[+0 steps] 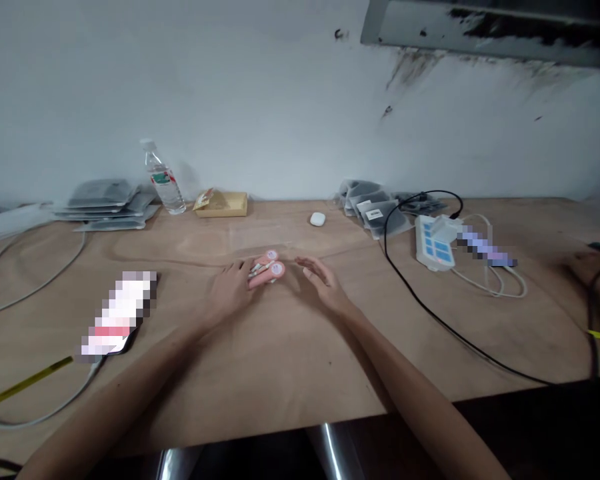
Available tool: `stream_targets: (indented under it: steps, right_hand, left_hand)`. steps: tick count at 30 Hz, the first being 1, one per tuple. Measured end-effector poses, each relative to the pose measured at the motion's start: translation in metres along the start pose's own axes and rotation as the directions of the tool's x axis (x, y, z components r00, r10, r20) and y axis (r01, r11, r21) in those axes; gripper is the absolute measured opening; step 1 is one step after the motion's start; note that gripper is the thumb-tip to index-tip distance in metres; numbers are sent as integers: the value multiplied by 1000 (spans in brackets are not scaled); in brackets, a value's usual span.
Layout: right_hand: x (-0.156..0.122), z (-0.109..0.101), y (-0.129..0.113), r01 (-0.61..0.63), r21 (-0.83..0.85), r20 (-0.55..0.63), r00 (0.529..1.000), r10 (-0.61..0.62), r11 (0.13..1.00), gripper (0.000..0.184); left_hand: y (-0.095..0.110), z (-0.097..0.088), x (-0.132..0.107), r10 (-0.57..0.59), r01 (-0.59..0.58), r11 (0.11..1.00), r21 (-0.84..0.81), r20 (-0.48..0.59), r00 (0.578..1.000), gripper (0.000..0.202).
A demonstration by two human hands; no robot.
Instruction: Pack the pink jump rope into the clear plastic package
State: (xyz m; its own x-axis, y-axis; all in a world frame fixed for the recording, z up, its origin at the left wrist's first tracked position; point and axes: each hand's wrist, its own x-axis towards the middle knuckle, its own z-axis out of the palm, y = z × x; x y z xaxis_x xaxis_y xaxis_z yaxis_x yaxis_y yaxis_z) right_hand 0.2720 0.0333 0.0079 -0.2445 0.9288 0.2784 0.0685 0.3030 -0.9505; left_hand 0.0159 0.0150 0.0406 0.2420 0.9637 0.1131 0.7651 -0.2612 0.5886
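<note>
I see the pink cylinders mid-table, my left hand curled round their left ends; my right hand, fingers loosely parted, is just beside. The brown tabletop meets a pale wall, stained beneath a grey ledge.

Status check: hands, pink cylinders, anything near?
Left hand at pink cylinders, grip unclear. Right hand open, apart from them. Pink cylinders side by side, round ends showing. Small white object beyond right hand.
</note>
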Motion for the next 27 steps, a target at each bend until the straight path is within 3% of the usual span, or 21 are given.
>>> stream_targets:
  steps: [3, 6, 11, 17, 22, 27]
  right_hand:
    - [-9, 3, -3, 64, -183, 30, 998, -59, 981, 49]
    - [-9, 9, -14, 153, -297, 132, 984, -119, 943, 51]
    - [-9, 12, -21, 244, -333, 265, 951, -158, 911, 50]
    - [-9, 7, -11, 274, -385, 288, 943, -168, 881, 54]
    - [-7, 7, -9, 270, -422, 335, 934, -128, 866, 58]
    - [-6, 7, -4, 298, -512, 349, 929, -122, 806, 64]
  left_hand:
    - [3, 11, -3, 48, -47, 974, 220, 3, 999, 40]
    - [2, 16, -4, 121, -124, 947, 296, 31, 992, 43]
    - [-1, 18, -5, 197, -201, 938, 283, 41, 979, 56]
    - [-3, 20, -5, 220, -226, 940, 256, 53, 974, 65]
    - [-16, 22, -1, 305, -309, 909, 279, 58, 951, 70]
    - [-29, 20, -7, 368, -351, 899, 264, -16, 930, 71]
